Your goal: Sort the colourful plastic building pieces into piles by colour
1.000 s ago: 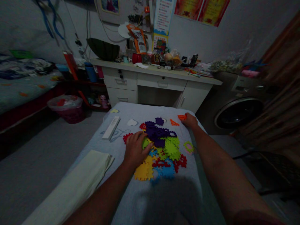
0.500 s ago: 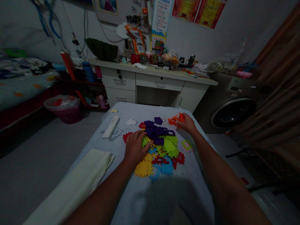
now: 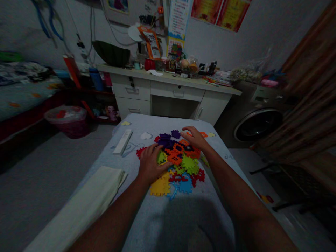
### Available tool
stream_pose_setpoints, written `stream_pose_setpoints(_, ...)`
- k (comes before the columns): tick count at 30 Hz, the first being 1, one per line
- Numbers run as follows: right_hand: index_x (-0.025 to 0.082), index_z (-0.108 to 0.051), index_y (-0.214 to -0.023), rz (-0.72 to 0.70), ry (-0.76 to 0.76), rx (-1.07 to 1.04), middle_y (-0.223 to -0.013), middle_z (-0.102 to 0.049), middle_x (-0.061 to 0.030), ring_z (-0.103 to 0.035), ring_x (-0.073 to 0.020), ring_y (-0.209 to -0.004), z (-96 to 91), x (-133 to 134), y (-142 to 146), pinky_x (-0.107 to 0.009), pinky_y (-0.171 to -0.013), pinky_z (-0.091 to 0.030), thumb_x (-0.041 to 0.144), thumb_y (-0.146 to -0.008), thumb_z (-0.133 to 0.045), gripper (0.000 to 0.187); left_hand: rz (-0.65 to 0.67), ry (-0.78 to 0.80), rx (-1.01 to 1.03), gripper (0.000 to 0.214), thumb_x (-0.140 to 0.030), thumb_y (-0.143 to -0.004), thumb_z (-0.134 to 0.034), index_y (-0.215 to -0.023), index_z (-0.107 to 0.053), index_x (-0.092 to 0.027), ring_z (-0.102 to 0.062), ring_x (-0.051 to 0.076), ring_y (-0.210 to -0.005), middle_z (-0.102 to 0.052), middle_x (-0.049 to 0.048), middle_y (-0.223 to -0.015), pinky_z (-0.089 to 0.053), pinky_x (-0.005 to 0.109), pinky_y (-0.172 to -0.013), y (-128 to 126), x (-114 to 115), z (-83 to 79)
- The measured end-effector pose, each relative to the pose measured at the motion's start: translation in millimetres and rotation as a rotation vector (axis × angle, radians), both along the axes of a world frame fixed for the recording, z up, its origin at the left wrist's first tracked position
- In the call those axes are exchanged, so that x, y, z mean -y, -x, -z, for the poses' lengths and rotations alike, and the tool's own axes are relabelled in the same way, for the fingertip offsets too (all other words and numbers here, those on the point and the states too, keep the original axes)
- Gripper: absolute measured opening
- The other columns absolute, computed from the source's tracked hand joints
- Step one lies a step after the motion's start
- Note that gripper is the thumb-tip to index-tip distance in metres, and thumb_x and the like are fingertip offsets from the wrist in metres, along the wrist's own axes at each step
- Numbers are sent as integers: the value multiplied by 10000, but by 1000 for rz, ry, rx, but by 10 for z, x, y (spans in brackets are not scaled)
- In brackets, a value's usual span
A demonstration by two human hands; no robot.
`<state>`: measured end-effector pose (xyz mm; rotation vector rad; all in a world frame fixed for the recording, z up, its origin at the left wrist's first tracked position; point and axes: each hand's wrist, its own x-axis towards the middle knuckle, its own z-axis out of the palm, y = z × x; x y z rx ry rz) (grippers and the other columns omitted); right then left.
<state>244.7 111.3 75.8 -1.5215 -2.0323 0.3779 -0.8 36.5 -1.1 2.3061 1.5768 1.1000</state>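
"Where are the toy pieces?"

"In a loose pile [image 3: 181, 169] on the cloth-covered table [image 3: 141, 120]. Orange pieces [image 3: 174, 157] lie on top, across the purple pieces [image 3: 164, 139]. Green pieces [image 3: 190, 164] show below the orange."

"And nearest the person?"

"A yellow piece [image 3: 159, 186], a blue piece [image 3: 186, 186] beside it, and red pieces [image 3: 198, 176] to the right."

"What is the left hand [image 3: 150, 162] doing?"

"It rests at the pile's left edge, fingers curved and spread, thumb well apart from them. That's a wide grip, closed around nothing."

"The right hand [image 3: 195, 138]?"

"It's over the far right of the pile, just beside a purple gear [image 3: 175, 134]. The fingers are parted, with some orange by them, but I cannot tell whether they hold a piece."

"Anything left of the pile?"

"A long white box [image 3: 122, 142] and, closer in, a folded pale cloth [image 3: 84, 206]."
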Motion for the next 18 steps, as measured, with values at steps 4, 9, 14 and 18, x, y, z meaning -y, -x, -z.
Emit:
stream_pose_setpoints(4, 209, -489, -1406, 532, 173, 189, -1449, -449, -182, -367, -382, -1375, 245, -426, -466, -552, -1104, -280, 641, -764, -654, 791, 3, 18, -7, 692, -626, -735, -705, -1287, -565, -232, -482, 340, -1257, -510, 121, -1386, -381, 529, -1058, -3, 9, 3)
stream_pose_setpoints(9, 271, -518, -1372, 572, 361, 277, -1434, -443, -179, -398, -424, -1323, 512, -540, -650, -592, -1036, -313, 747, -701, -618, 829, 5, 22, -15, 691, -601, -716, -733, -1281, -575, -237, -489, 344, -1247, -503, 119, -1388, -400, 524, -1046, -5, 16, 2)
stream_pose_setpoints(14, 213, -622, -1096, 329, 167, 335, -1163, -601, -109, -550, -285, -1089, 598, -443, -457, -403, -893, -423, 510, -752, -664, 456, 9, 37, -28, 685, -556, -708, -755, -1290, -565, -251, -494, 347, -1239, -499, 109, -1398, -392, 540, -1048, -4, 9, 15)
stream_pose_setpoints(18, 196, -593, -1019, 197, 71, 210, -1005, -634, -52, -558, -212, -929, 593, -283, -320, -324, -809, -415, 391, -732, -668, 355, 10, 34, -20, 671, -541, -705, -760, -1280, -572, -251, -493, 350, -1246, -500, 107, -1403, -386, 545, -1055, -5, 7, 17)
